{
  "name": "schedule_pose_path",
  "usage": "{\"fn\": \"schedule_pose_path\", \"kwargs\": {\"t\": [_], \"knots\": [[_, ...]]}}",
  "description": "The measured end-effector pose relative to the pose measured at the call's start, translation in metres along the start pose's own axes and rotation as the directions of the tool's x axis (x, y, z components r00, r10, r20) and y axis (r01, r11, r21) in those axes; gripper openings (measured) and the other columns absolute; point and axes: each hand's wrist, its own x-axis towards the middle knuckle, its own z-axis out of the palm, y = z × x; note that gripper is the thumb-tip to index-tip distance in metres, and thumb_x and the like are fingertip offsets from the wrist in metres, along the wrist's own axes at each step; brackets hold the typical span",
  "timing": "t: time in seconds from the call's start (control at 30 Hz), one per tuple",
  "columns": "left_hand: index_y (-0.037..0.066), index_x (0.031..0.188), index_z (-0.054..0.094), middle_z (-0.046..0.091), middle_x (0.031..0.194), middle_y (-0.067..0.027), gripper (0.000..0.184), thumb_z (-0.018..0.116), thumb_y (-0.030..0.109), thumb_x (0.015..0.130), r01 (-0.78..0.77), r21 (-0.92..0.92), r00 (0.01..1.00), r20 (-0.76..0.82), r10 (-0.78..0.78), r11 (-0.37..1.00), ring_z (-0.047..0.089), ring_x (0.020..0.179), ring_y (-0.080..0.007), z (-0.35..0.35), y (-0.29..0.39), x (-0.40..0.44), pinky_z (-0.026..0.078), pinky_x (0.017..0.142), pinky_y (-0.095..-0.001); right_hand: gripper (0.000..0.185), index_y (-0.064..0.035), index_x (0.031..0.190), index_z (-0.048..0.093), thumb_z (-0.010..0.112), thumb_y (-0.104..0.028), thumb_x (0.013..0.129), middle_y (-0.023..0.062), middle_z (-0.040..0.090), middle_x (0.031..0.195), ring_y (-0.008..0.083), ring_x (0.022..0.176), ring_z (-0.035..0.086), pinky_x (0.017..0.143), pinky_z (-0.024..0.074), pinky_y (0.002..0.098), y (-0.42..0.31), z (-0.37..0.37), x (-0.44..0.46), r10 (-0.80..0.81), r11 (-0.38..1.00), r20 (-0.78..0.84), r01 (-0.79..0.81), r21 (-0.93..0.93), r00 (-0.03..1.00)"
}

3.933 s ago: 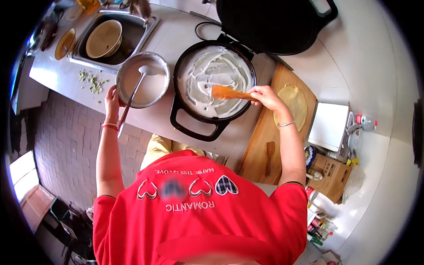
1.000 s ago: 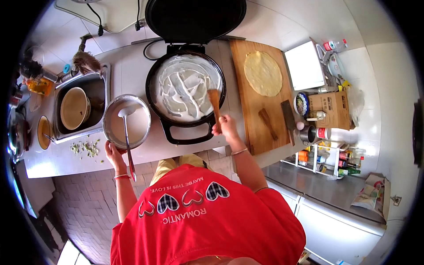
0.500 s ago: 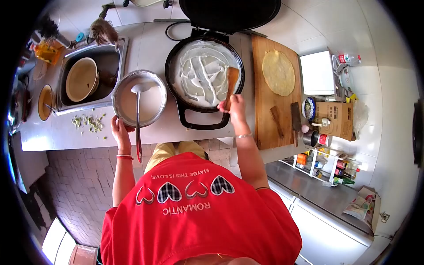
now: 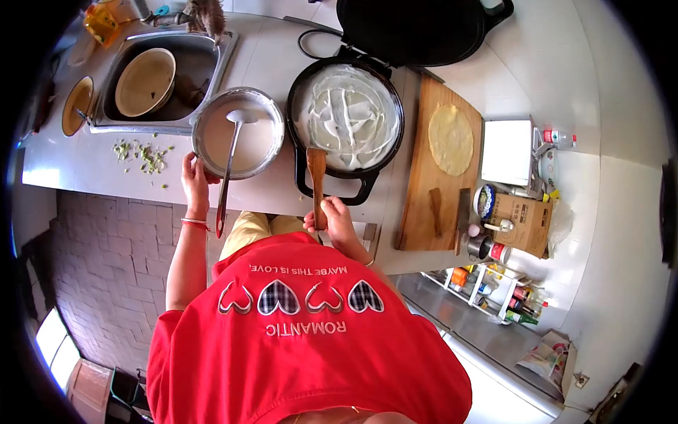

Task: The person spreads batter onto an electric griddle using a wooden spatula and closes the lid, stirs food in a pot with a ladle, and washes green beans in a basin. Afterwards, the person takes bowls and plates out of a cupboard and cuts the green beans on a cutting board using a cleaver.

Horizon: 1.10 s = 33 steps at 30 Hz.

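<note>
My right hand (image 4: 335, 220) grips a wooden spatula (image 4: 316, 173) by its lower end. The spatula's blade is over the near-left rim of a round black electric griddle (image 4: 291, 106). Pale batter (image 4: 346, 116) coats the pan, with thicker streaks and ridges across it. At the near-left edge of a metal bowl (image 4: 274, 152), my left hand (image 4: 195, 185) holds the rim; some of its fingers are hidden. Thin whitish batter fills the bowl. A ladle (image 4: 232, 152) leans in it, its red handle reaching over the near side.
A cutting board (image 4: 417, 219) on the right carries a round flatbread (image 4: 450, 140), a wooden stick-like piece (image 4: 436, 212) and a cleaver (image 4: 462, 212). The griddle's lid (image 4: 417, 28) stands open behind. Left are a sink (image 4: 219, 74) with a basin (image 4: 146, 81), and chopped green bits (image 4: 145, 157).
My right hand has brought the spatula from the pan's right side toward its near-left rim, closer to my body. The view has shifted. My left hand stays at the bowl.
</note>
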Motion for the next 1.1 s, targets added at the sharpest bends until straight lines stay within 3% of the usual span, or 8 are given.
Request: {"fn": "schedule_pose_path", "kwargs": {"t": [0.13,0.27,0.47,0.6,0.77,0.87,1.0,1.1], "knots": [[0.001,0.118,0.045,0.057,0.064,-0.007,0.026,0.043,0.014,0.096,-0.019,-0.02,0.999,-0.037,0.018,1.0,0.055,0.046,-0.0131,0.005,0.004,-0.002,0.047,0.043,-0.0253,0.019,-0.0048,0.097,0.039,0.038,-0.024,0.098,0.0147,0.062,0.072,0.0243,0.056,0.064,0.048,0.0527,0.0307,-0.044,-0.006,0.026,-0.156,0.983,0.009,0.156,-0.1,0.988],[0.001,0.119,0.045,0.057,0.065,-0.0073,0.027,0.043,0.014,0.096,-0.02,-0.009,0.999,-0.039,0.019,1.0,0.055,0.046,-0.0127,0.005,0.003,-0.003,0.047,0.042,-0.0252,0.017,-0.0049,0.099,0.044,0.037,-0.02,0.098,0.014,0.063,0.072,0.0202,0.053,0.062,0.044,0.0502,0.0281,-0.097,-0.028,0.083,-0.194,0.938,-0.039,0.174,-0.3,0.98],[0.002,0.119,0.047,0.056,0.065,-0.005,0.028,0.045,0.017,0.096,-0.006,0.062,0.995,-0.098,0.012,0.998,0.054,0.046,-0.0116,0.006,0.0,-0.002,0.047,0.042,-0.0246,0.02,-0.001,0.104,0.051,0.042,-0.016,0.096,0.0105,0.061,0.066,0.0137,0.046,0.056,0.041,0.0449,0.0248,-0.12,-0.076,0.128,-0.047,0.864,0.103,0.092,-0.495,0.994],[0.003,0.118,0.05,0.057,0.066,-0.0048,0.026,0.045,0.015,0.095,-0.003,0.083,0.989,-0.146,0.015,0.997,0.054,0.045,-0.0117,0.009,0.003,-0.004,0.047,0.041,-0.0246,0.02,-0.0014,0.1,0.055,0.045,-0.018,0.096,0.0081,0.06,0.064,0.0109,0.047,0.055,0.041,0.0424,0.0226,-0.13,-0.124,0.099,0.037,0.787,0.126,0.049,-0.615,0.991],[0.003,0.12,0.05,0.059,0.069,-0.0061,0.028,0.045,0.015,0.095,0.003,0.108,0.984,-0.179,0.016,0.994,0.055,0.046,-0.0125,0.009,-0.001,-0.002,0.048,0.042,-0.0253,0.018,-0.0027,0.094,0.059,0.047,-0.017,0.094,0.0047,0.061,0.063,0.0079,0.046,0.053,0.04,0.0398,0.0215,-0.157,-0.19,0.062,0.046,0.668,0.034,-0.006,-0.745,0.998],[0.003,0.121,0.049,0.058,0.068,-0.0051,0.03,0.045,0.016,0.095,0.012,0.118,0.981,-0.196,0.012,0.993,0.055,0.048,-0.0116,0.01,0.0,-0.002,0.048,0.043,-0.0252,0.017,-0.0021,0.092,0.06,0.048,-0.015,0.093,0.0042,0.06,0.063,0.0066,0.046,0.051,0.041,0.039,0.0206,-0.18,-0.198,0.058,-0.008,0.584,0.057,0.051,-0.81,0.998],[0.004,0.122,0.05,0.056,0.067,-0.0017,0.03,0.046,0.018,0.096,0.022,0.15,0.977,-0.215,0.011,0.988,0.053,0.05,-0.0089,0.012,0.0,-0.003,0.048,0.045,-0.024,0.018,-0.0006,0.095,0.061,0.048,-0.013,0.092,0.0043,0.06,0.065,0.0062,0.048,0.05,0.044,0.0417,0.0217,-0.205,-0.157,0.079,-0.021,0.533,0.273,0.241,-0.811,0.962],[0.004,0.122,0.051,0.057,0.068,-0.0018,0.031,0.047,0.019,0.096,0.029,0.157,0.973,-0.23,0.008,0.987,0.053,0.05,-0.009,0.011,-0.005,-0.001,0.048,0.045,-0.0242,0.018,0.0,0.097,0.061,0.049,-0.012,0.091,0.0044,0.06,0.066,0.0065,0.048,0.05,0.045,0.0428,0.0224,-0.203,-0.127,0.115,0.058,0.549,0.393,0.299,-0.78,0.918]]}}
